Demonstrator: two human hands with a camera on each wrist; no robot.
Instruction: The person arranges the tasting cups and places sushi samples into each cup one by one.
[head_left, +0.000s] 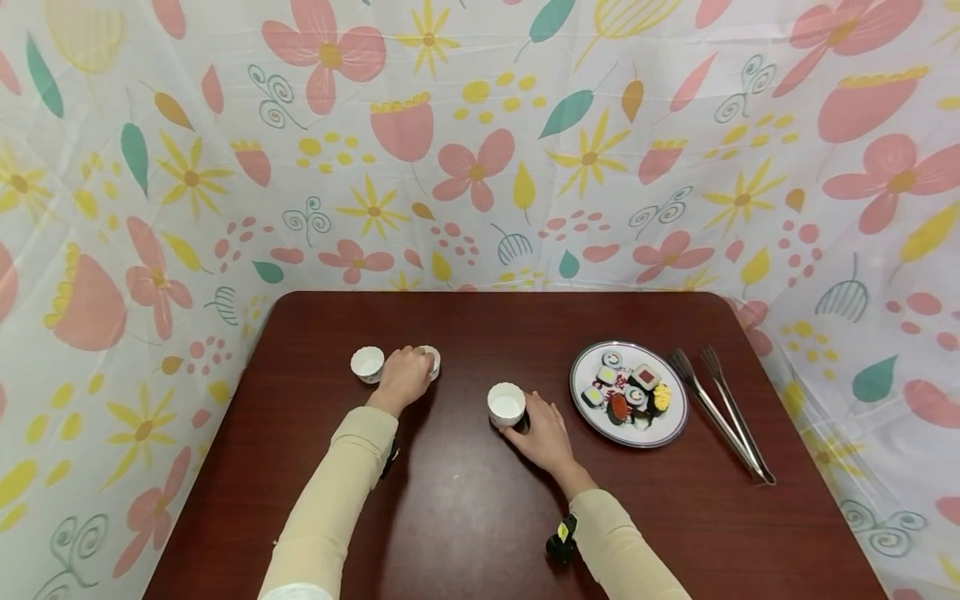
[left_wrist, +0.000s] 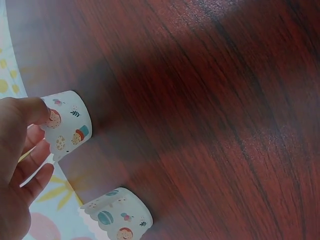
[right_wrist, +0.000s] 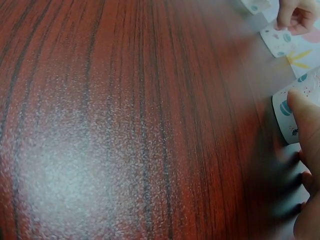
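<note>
Three white paper baking cups with scalloped rims and small printed pictures stand on the table. My left hand (head_left: 407, 377) reaches over the middle cup (left_wrist: 75, 122) and pinches it near its rim, thumb on the outer wall; the head view hides most of this cup behind the hand. Just left of it is the leftmost cup (head_left: 367, 364), which no hand touches. Nearer the table's centre, my right hand (head_left: 545, 433) grips the third cup (head_left: 506, 404) from its right side. In the right wrist view the thumb (right_wrist: 300, 102) lies against that cup's printed wall.
To the right, a white plate (head_left: 652, 442) with a dark rim line bears several sushi pieces (head_left: 636, 397). Metal tongs (head_left: 726, 417) lie beside it, spread toward the back. Flowered cloth (head_left: 480, 175) hangs behind and beside the dark red wooden table (head_left: 465, 517).
</note>
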